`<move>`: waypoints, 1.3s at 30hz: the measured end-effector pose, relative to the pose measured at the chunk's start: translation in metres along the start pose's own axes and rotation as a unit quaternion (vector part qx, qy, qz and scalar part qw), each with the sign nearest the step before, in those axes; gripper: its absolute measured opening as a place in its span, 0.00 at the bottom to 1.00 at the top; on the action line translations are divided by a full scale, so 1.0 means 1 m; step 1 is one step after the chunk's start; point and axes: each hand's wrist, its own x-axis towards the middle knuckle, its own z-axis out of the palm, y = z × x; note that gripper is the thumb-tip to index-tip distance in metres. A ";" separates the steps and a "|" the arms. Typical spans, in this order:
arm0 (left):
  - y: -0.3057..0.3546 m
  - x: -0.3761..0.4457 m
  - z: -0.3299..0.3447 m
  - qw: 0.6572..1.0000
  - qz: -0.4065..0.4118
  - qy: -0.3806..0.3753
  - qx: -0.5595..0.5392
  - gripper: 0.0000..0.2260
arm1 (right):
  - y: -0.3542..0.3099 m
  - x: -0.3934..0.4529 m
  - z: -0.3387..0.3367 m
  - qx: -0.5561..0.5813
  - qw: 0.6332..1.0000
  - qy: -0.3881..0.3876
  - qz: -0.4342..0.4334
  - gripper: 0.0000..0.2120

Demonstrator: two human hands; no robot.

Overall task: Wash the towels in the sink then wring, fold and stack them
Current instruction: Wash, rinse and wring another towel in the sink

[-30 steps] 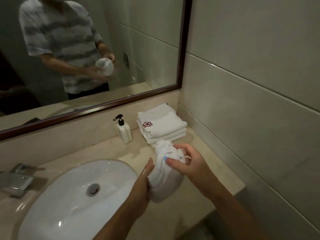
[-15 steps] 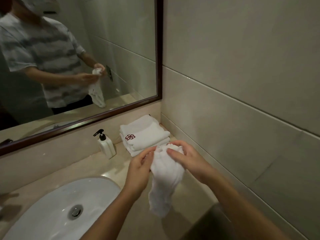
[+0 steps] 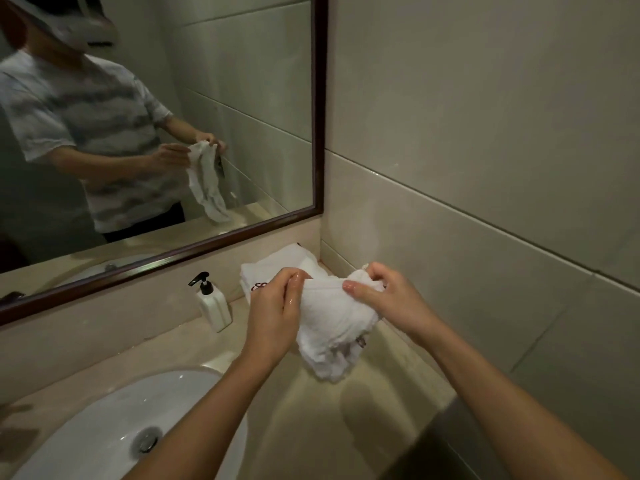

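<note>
A white towel (image 3: 332,327) is held above the worktop's (image 3: 311,417) back right corner, its top edge pinched by the curled left hand (image 3: 273,313) and right hand (image 3: 384,299).

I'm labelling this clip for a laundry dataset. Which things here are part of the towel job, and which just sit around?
Part of the job:
left hand and right hand, both gripping the wet towel
folded towel stack in the corner
sink

Just sitting around:
soap dispenser
mirror
countertop
</note>
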 end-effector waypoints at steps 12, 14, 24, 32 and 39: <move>0.009 0.055 -0.028 0.982 -0.112 -0.138 -0.064 0.14 | -0.015 0.015 -0.027 0.064 0.965 -0.212 0.142 0.27; -0.004 0.053 -0.028 0.987 -0.109 -0.112 -0.047 0.13 | -0.015 0.014 -0.031 0.077 0.961 -0.231 0.132 0.18; 0.011 -0.007 0.029 0.960 0.085 -0.256 0.073 0.44 | -0.026 0.019 0.011 0.121 0.980 0.020 0.157 0.12; 0.017 0.001 0.045 0.962 -0.072 -0.242 -0.104 0.19 | -0.030 0.000 -0.018 0.029 0.981 -0.171 0.086 0.42; 0.024 0.010 0.034 0.886 -0.206 -0.341 -0.239 0.15 | -0.017 -0.003 -0.036 0.003 0.993 -0.107 0.042 0.19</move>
